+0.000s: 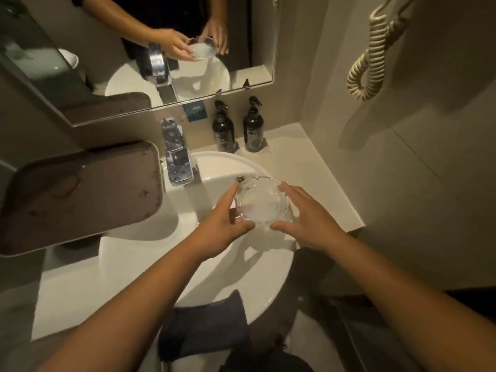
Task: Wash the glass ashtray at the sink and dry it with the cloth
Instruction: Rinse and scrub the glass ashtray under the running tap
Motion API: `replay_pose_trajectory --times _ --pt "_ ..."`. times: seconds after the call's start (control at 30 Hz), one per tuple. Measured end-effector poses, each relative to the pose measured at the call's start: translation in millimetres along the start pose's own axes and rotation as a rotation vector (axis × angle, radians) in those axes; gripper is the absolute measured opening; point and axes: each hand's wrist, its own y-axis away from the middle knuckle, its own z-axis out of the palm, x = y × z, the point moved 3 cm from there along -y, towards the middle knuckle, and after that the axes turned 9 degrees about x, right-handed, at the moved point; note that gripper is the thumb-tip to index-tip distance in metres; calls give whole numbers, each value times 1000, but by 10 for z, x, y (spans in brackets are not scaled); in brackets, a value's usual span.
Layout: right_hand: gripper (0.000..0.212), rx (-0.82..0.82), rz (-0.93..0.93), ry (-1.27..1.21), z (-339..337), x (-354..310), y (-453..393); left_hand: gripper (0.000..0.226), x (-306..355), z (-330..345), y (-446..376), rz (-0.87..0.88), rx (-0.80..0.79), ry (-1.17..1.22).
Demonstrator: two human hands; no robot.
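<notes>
Left hand (222, 226) and right hand (306, 221) hold the glass ashtray (261, 204) over the sink (150, 264), fingers clamped on its rim. The bowl looks cloudy, so probably washing. Rinsing or reaching for the cloth (204, 326) both need a firm grip.

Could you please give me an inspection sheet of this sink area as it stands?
Surface: white counter with a white basin on it.
Job's things: ashtray held over the basin, cloudy inside; dark cloth draped on the basin's near rim.
Clutter: brown tray at left; two dark pump bottles by the back wall.
Grippers: left hand and right hand each hold the ashtray's rim between thumb and fingers.
Cables: coiled cord hangs on the right wall.
Surroundings: tap behind the basin, no water seen running; mirror above.
</notes>
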Motion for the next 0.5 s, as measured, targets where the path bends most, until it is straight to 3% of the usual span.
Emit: replay_pose_trajectory --times 0.13,0.3,0.5 --pt "91 -100 -61 14 286 -62 10 68 -253 -127 231 -120 168 203" --pt "91 -192 -146 12 586 -202 -38 25 -457 -198 387 -255 497 586" --pt "91 -236 -233 19 913 -387 -110 20 -706 -253 478 -406 715 718"
